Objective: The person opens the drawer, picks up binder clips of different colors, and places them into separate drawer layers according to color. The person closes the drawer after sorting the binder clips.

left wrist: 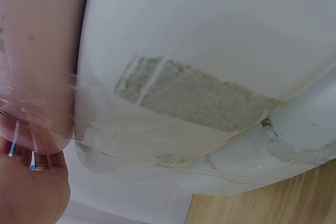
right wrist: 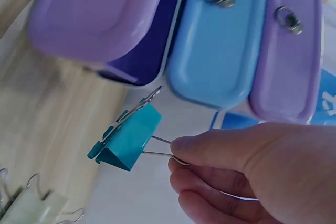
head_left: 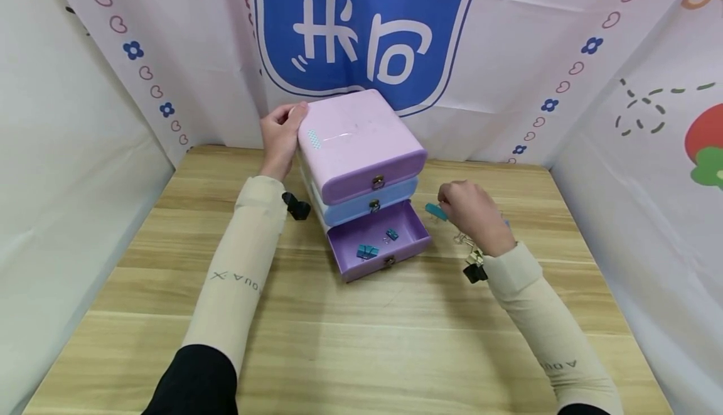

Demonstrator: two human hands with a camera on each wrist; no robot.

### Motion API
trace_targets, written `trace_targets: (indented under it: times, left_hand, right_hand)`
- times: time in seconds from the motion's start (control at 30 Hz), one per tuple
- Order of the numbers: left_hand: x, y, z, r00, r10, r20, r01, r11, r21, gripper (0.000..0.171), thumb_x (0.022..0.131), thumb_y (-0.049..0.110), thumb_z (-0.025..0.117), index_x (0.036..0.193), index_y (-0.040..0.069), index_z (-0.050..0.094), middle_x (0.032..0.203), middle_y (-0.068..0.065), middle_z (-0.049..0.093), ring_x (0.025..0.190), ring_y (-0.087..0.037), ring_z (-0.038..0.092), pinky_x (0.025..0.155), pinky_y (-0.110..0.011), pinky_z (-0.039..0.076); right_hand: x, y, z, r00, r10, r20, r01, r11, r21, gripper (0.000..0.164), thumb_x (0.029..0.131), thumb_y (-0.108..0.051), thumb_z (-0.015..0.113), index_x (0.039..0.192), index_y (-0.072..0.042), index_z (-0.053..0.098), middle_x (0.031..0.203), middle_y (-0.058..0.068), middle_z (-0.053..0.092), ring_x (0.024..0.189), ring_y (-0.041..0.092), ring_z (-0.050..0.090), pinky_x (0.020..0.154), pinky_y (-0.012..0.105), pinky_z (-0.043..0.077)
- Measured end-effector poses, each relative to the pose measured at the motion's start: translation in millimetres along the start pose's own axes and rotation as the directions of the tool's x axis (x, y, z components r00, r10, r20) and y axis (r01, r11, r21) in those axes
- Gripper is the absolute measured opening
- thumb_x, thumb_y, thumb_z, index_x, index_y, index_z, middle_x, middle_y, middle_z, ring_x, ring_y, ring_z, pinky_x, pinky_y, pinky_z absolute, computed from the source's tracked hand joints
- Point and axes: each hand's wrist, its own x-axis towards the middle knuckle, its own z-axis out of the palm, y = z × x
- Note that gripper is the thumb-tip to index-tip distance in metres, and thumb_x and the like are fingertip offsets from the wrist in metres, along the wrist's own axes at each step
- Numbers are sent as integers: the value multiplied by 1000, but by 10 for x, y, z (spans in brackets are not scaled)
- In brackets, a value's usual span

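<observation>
1. Head view: the drawer box (head_left: 356, 139) stands on the wooden table (head_left: 361, 352), with its bottom drawer (head_left: 363, 269) pulled out at the front. The blue middle drawer (head_left: 344, 212) and the pink-purple top drawer (head_left: 350, 187) above it are closed.
2. Your left hand (head_left: 280, 135) grips the drawer box at its back left corner, the thumb on the top edge. In the left wrist view your fingers bend behind the box, where their tips are hidden.
3. Your right hand (head_left: 474, 214) is to the right of the drawer box, pinching a teal clip (head_left: 436, 211) between thumb and fingers. The right wrist view shows you holding it by a wire handle, its body pointing away from your fingertips, apart from the box.
4. Inside the drawer box's bottom drawer lie two small clips (head_left: 368, 252), apart from each other.
5. Further right of the drawer box, partly hidden under your right wrist, are more clips (head_left: 463, 239) on the table; you cannot count them clearly.
6. The drawer box's white left side carries a rough grey patch (left wrist: 194, 95). Behind the box hangs a printed cloth (head_left: 226, 57).
</observation>
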Motion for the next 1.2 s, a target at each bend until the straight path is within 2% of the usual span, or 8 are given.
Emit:
trace_targets:
  times: [0.2,0.5,0.67,1.0,1.2]
  left_hand:
    - [-10,-11,-28,1000,4,3,-4,1000,1,30,96,36,79,110,10,78,98,7,68,93,-10,57,78,-22,46]
    - [0,-1,2,1000,9,9,-9,1000,2,29,95,36,79,108,9,78,98,6,68,93,-10,58,79,-23,47]
    - [-15,16,-4,1000,12,5,-12,1000,11,31,96,36,79,108,8,77,96,6,67,91,-10,57,77,-23,46]
    - [-8,-13,-18,1000,4,0,-4,1000,26,34,95,38,79,111,8,77,99,6,68,93,-10,58,78,-23,47]
    - [9,-18,-21,1000,11,-1,-11,1000,27,32,95,38,79,110,10,78,99,6,68,93,-10,59,79,-23,48]
  right_hand:
    - [-45,-207,-97,999,-28,-33,28,1000,-6,16,97,2,61,93,-3,76,84,8,70,71,19,59,67,34,52]
    - [-51,-456,-132,990,-127,-55,125,991,-38,25,98,0,64,75,-9,62,72,3,56,64,15,47,60,30,41]
    - [-15,-550,-56,982,-185,-45,183,982,-53,28,97,-4,70,72,-11,60,71,2,57,63,14,48,59,28,42]
    - [29,-517,207,980,-199,-4,198,977,-74,21,95,0,67,77,-9,66,73,2,63,60,12,53,54,26,45]
    - [57,-471,315,972,-234,-17,231,969,-91,26,94,2,66,73,-11,58,71,2,60,59,13,51,53,27,45]
